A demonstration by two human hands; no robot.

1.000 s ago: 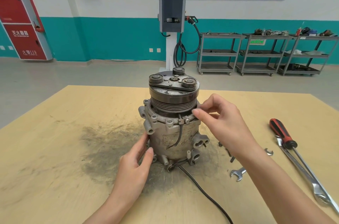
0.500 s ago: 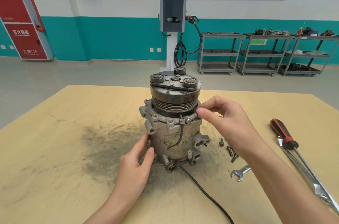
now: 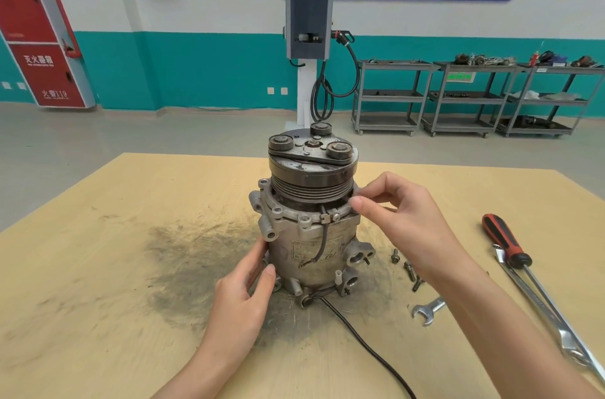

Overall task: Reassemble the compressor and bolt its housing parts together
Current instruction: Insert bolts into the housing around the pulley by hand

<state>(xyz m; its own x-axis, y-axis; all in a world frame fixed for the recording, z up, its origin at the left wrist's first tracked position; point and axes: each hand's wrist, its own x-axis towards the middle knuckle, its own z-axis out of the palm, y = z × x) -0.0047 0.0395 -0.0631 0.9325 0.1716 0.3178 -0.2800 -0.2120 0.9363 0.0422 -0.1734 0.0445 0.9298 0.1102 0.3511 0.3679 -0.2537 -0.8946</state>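
While the big wooden desk (image 3: 98, 317) fills most of the view, the compressor (image 3: 311, 235) stands upright near its middle, on a dark greasy smudge. Its black pulley (image 3: 312, 176) sits on top and the grey housing (image 3: 314, 254) is below. At about seven o'clock from the compressor, the left hand (image 3: 242, 297) rests against the lower side of the housing with its fingers fairly straight, steadying it and not wrapped around anything. At about three o'clock, the right hand (image 3: 406, 218) has its thumb and first finger pressed together at the flange rim, just under the pulley. It looks like it is pinching a small bolt, but the bolt itself is hidden, so I cannot be sure. Far out at four o'clock lie a long wrench (image 3: 556, 317) and a screwdriver (image 3: 504, 241) with a red and black handle. Closer in is a small wrench (image 3: 427, 310). Smallest of all are the loose bolts (image 3: 409, 271), lying just beside the housing at four o'clock. From here, a bolt could go in crooked and hurt the threads if it is pushed at a tilt. It could also slip from the fingertips and roll away. The tall compressor could tip if the left hand lets go.
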